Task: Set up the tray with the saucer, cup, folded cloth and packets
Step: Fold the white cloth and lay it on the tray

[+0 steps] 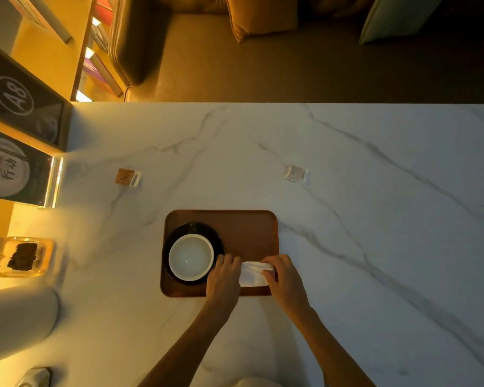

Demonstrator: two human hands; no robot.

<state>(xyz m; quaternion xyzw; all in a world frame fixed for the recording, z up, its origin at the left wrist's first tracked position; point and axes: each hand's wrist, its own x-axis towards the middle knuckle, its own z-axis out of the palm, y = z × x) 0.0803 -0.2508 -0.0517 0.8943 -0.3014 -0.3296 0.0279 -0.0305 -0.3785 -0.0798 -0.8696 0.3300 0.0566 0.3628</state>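
Observation:
A brown wooden tray (pixel 243 227) lies on the white marble table. On its left half stands a black saucer (pixel 204 229) with a white cup (pixel 191 256) on it. A white folded cloth (pixel 253 273) rests on the tray's near right part. My left hand (pixel 224 275) grips the cloth's left end and my right hand (pixel 284 275) grips its right end. A brown packet (pixel 127 177) lies on the table far left of the tray. A white packet (pixel 295 173) lies far right of it.
The marble table (pixel 375 219) ends at a far edge, with a sofa and cushions beyond. Dark sign stands (pixel 20 135) occupy the left side. A glass dish with dark contents (pixel 23 256) and a pale cylinder (pixel 20 314) sit near left.

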